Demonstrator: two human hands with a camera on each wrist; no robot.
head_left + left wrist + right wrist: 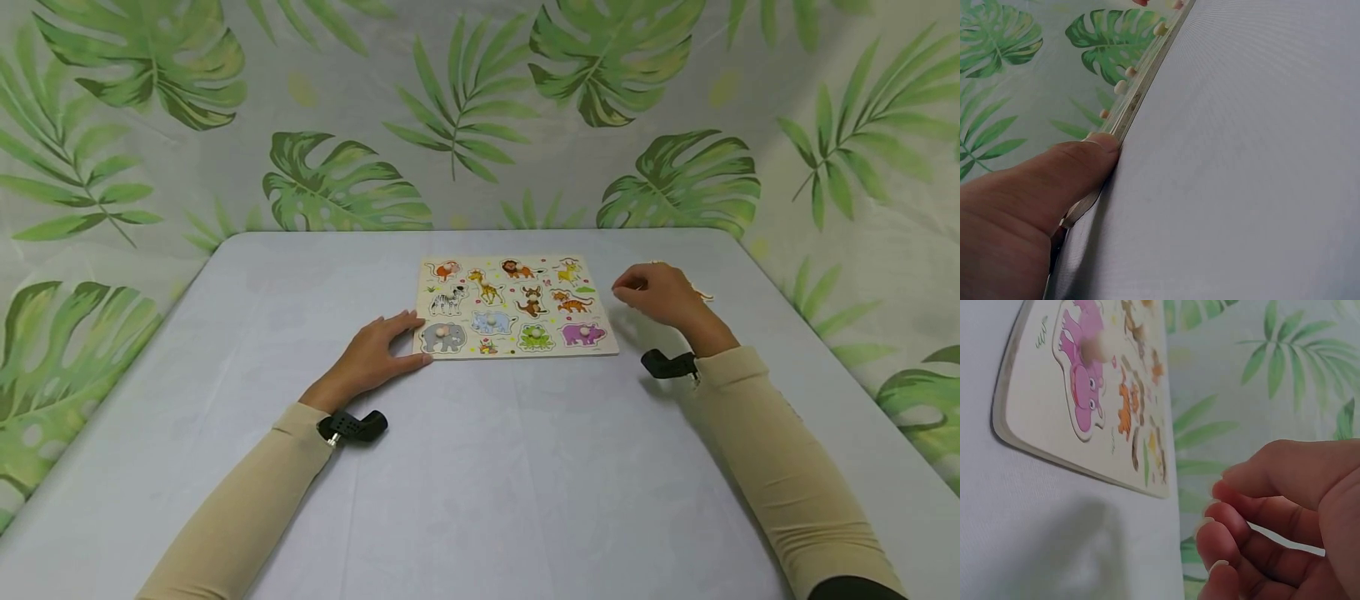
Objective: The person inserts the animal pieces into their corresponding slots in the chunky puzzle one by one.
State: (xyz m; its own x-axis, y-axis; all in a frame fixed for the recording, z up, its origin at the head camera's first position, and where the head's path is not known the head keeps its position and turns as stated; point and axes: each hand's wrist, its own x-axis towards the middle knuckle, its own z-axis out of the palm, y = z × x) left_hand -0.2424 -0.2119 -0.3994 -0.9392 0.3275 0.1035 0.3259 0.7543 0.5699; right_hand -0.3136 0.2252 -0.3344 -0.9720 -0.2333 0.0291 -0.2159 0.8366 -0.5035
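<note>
A wooden animal puzzle board [515,306] lies flat in the middle of the table, with several pegged animal pieces seated in it. My left hand [378,354] rests open at the board's front left corner by the grey elephant [442,337]. Its thumb [1054,181] presses against the board's edge [1132,109]. My right hand [656,292] hovers just right of the board, fingers loosely curled, and nothing shows between them in the right wrist view [1272,519]. The purple hippo piece [1082,381] sits in the board's near right corner. A small wooden piece [702,293] lies on the table behind the right hand.
The table [480,467] is covered by a pale grey cloth, with rounded far corners. A leaf-print backdrop [480,125] hangs behind and at both sides. Black camera mounts [352,426] sit on both wrists.
</note>
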